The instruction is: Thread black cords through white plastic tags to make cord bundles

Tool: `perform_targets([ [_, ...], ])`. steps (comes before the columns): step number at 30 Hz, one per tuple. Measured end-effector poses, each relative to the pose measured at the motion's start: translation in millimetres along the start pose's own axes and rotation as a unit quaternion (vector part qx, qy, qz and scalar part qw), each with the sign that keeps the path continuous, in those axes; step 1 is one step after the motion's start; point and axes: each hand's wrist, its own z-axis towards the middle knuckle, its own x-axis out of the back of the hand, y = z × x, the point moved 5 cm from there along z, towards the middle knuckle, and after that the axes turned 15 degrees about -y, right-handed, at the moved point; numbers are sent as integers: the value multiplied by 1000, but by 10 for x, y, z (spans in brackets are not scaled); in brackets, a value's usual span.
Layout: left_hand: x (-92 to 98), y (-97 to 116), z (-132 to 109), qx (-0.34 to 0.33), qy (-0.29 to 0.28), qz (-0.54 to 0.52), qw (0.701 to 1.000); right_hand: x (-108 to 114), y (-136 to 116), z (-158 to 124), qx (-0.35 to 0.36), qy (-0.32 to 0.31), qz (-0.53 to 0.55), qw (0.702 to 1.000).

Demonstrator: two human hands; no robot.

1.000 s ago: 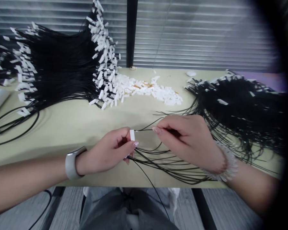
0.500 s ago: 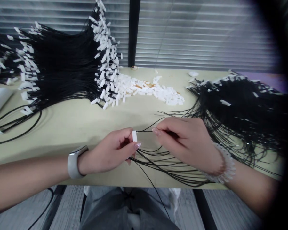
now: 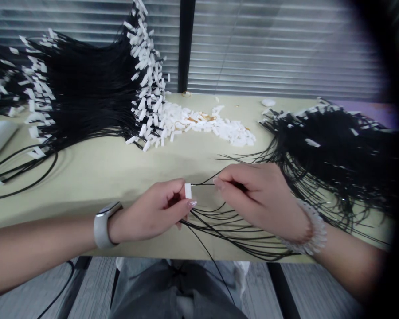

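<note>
Between the thumb and fingers of my left hand (image 3: 156, 206) sits a small white connector (image 3: 188, 191), held upright. Several black wires (image 3: 232, 235) also run out from under that hand's fingers toward the right. My right hand (image 3: 256, 197) pinches a thin black wire (image 3: 204, 184) whose end reaches the connector's upper right side; whether it is seated inside is too small to tell. A second thin wire runs from the same spot up toward the right knuckles.
A tall stack of black cables (image 3: 86, 88) with white ends stands at the back left. Loose white connectors (image 3: 232, 130) lie mid-table at the back. A heap of black wires (image 3: 335, 146) spreads on the right. One looped cable (image 3: 56, 164) lies at left.
Both hands and the white connector have shifted very slightly to the right. The grips look the same.
</note>
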Motion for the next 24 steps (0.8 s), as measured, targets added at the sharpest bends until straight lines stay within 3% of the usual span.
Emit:
perform_targets([
  [10, 7, 19, 17, 8, 1, 13, 1000, -22, 12, -3, -18, -23, 16, 999],
  [17, -6, 33, 5, 8, -5, 62, 998, -134, 149, 55, -81, -96, 159, 979],
  [20, -8, 31, 1, 17, 0, 85, 996, -176, 134, 74, -58, -115, 132, 983],
  [24, -17, 40, -3, 34, 5, 140, 990, -170, 21, 62, 4, -75, 47, 996],
])
